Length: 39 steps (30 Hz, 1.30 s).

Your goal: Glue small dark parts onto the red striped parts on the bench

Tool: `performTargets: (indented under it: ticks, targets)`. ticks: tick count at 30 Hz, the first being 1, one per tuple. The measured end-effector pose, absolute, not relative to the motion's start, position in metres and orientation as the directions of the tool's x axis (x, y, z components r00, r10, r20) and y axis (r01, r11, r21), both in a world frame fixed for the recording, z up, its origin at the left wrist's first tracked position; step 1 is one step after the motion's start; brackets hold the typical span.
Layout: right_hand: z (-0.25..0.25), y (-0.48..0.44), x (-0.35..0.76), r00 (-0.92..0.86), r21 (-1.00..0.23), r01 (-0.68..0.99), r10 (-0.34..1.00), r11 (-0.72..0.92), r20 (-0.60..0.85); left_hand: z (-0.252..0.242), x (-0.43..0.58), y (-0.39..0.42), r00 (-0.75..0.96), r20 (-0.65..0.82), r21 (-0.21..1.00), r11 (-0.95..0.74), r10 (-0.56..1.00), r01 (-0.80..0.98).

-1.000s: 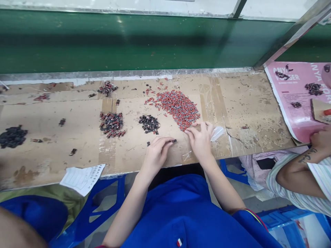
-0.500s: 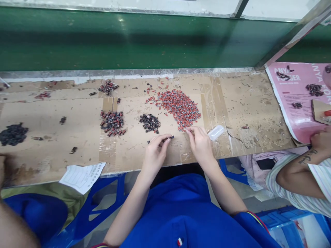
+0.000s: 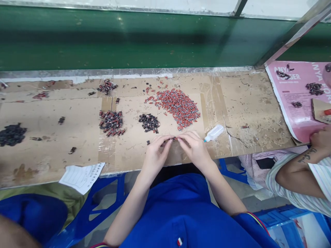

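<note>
My left hand [image 3: 157, 151] pinches a small black part [image 3: 172, 138] at its fingertips. Opposite it, my right hand [image 3: 195, 148] pinches a small red piece [image 3: 176, 138], its end meeting the black part. Beyond my hands lies a wide heap of red pieces with silvery tips [image 3: 178, 106]. To its left sits a pile of small black parts [image 3: 149, 123]. Farther left is a cluster of joined black-and-red pieces [image 3: 111, 122]. A clear squeeze bottle with a blue tip [image 3: 215, 132] lies just right of my right hand.
Cardboard [image 3: 134, 155] covers the bench, backed by a green panel [image 3: 129, 41]. A white paper slip [image 3: 82, 177] hangs over the front edge. Another black pile [image 3: 12, 134] lies far left. At right, a co-worker's tattooed arm [image 3: 302, 172] rests near a pink sheet [image 3: 292, 113].
My right hand has come left and toward me from the red heap's edge, bringing a red piece to the black part in my left hand. The bottle's blue tip is now uncovered.
</note>
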State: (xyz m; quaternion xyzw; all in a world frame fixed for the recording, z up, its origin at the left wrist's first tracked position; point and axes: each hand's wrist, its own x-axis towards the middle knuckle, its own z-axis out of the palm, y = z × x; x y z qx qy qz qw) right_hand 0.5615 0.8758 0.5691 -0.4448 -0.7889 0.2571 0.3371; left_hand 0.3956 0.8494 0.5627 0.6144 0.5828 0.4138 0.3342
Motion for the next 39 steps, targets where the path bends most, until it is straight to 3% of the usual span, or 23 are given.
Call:
performTargets:
  ticks: [7,14,27,35,39]
  targets:
    - [0.563,0.881,0.566,-0.452,-0.656,0.503,0.818,0.563,0.355,0.563,0.385,0.854,0.098,0.101,0.883,-0.135,0.990,0.449]
    - [0.561,0.876,0.564,-0.363,-0.733,0.448,0.854,0.512,0.374,0.563,0.386,0.851,0.052,0.026,0.925,-0.043,0.998,0.378]
    - [0.565,0.873,0.567,-0.337,-0.751,0.391,0.842,0.533,0.422,0.562,0.394,0.846,-0.019,-0.137,0.985,0.138,0.990,0.101]
    - [0.569,0.870,0.567,-0.308,-0.744,0.435,0.860,0.507,0.406,0.569,0.392,0.846,0.045,0.075,0.951,-0.085,0.996,0.298]
    - [0.570,0.870,0.565,-0.336,-0.690,0.420,0.807,0.589,0.485,0.570,0.391,0.846,0.057,0.096,0.950,-0.108,0.994,0.294]
